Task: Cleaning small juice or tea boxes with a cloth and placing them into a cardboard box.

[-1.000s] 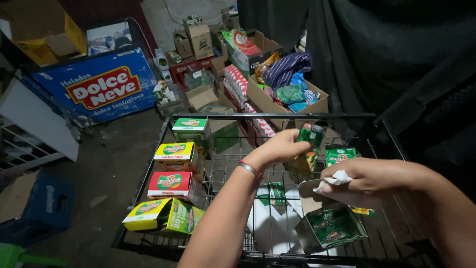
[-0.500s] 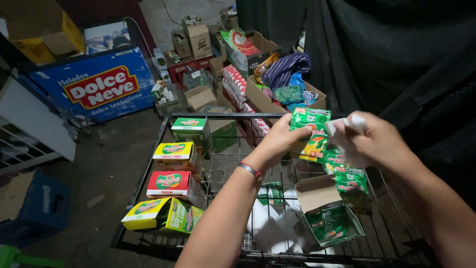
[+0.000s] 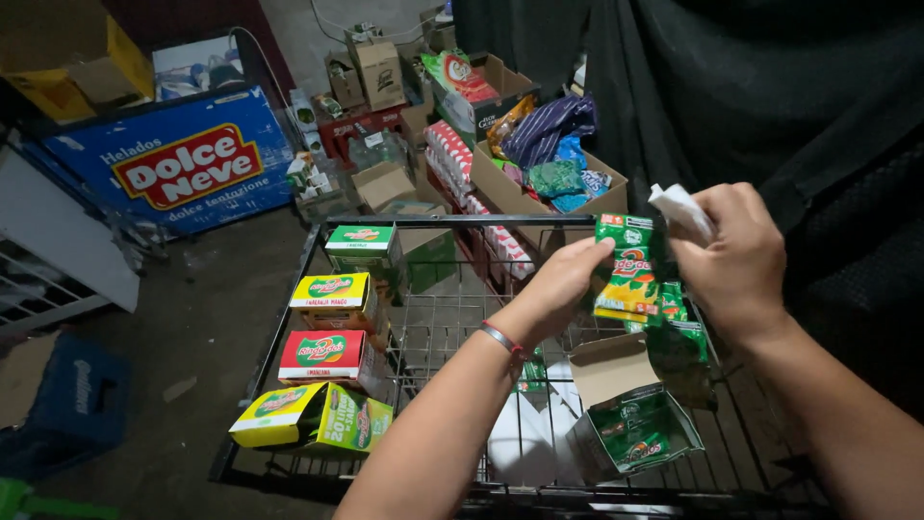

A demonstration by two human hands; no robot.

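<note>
sachets: glossy printed foil or plastic
open box: matt brown cardboard inside, glossy green print outside
rack: dark metal wire, smooth
small boxes: shiny printed cardboard
bracelet: metal, shining

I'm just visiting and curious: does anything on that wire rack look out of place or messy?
Yes. The yellow box nearest the front lies tipped on its side, while the three boxes behind it stand upright. An opened box sits with its flap torn open.
</note>
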